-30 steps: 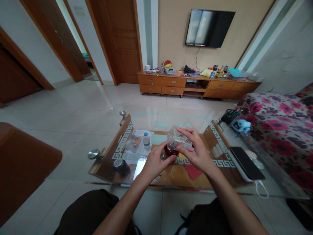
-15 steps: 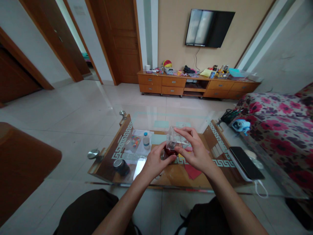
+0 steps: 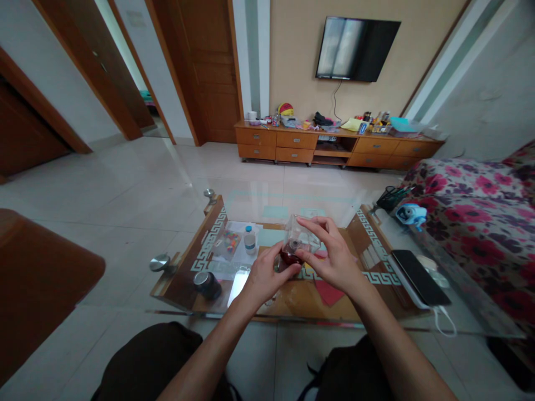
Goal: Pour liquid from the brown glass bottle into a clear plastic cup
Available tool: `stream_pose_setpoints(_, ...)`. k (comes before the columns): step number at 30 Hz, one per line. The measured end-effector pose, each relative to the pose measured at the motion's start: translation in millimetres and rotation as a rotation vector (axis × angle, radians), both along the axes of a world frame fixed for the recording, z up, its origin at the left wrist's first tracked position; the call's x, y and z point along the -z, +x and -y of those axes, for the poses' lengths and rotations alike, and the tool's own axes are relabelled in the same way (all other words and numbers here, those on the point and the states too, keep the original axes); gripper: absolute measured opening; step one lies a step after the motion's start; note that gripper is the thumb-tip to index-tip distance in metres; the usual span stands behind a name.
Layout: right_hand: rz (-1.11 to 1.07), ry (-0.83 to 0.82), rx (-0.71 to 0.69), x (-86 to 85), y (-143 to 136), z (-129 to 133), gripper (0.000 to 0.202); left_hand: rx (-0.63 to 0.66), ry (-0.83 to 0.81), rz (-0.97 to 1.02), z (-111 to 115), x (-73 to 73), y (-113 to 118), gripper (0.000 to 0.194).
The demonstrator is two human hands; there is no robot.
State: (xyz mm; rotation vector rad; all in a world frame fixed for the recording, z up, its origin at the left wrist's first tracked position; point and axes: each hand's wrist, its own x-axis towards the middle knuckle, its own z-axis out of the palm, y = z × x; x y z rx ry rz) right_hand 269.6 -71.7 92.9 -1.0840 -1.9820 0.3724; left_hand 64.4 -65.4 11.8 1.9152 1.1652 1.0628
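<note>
Near the middle of the glass table (image 3: 292, 195), my left hand (image 3: 270, 273) has its fingers and thumb round a small container of dark red liquid (image 3: 290, 255). Above it, my right hand (image 3: 330, 256) grips a clear transparent box-like piece (image 3: 298, 231) between fingers and thumb, tilted against the red container. Where the two pieces meet is partly hidden by the fingers. Left of my hands stands a small clear bottle with a blue cap (image 3: 249, 240), beside a clear bag of coloured pieces (image 3: 229, 244).
A dark can (image 3: 207, 285) is at the table's left front. On the right are a black phone (image 3: 420, 277) with a white cable, a blue device (image 3: 412, 214) and a black holder (image 3: 388, 197). A flowered sofa (image 3: 480, 228) borders the right side; a wooden stool-like block (image 3: 45, 289) is left.
The clear piece in my right hand has tilted and shifted slightly left and down. More of the red liquid shows; my left hand has hardly moved.
</note>
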Motion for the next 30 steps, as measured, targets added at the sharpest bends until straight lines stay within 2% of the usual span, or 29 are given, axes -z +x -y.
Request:
stream_pose_setpoints(15, 0.056, 0.074, 0.051, -2.2, -4, -1, 0.068, -0.003, -0.010, 0.009, 1, -0.5, -2, 0.052)
stream_pose_setpoints(22, 0.070, 0.097, 0.083, -2.2, -8, -5, 0.069, -0.009, -0.001, 0.037, 0, 5.4, 0, 0.065)
stream_pose_setpoints(30, 0.082, 0.100, 0.077, -6.1, -11, -10, 0.072, 0.008, -0.009, 0.058, 0, 4.8, 1, 0.065)
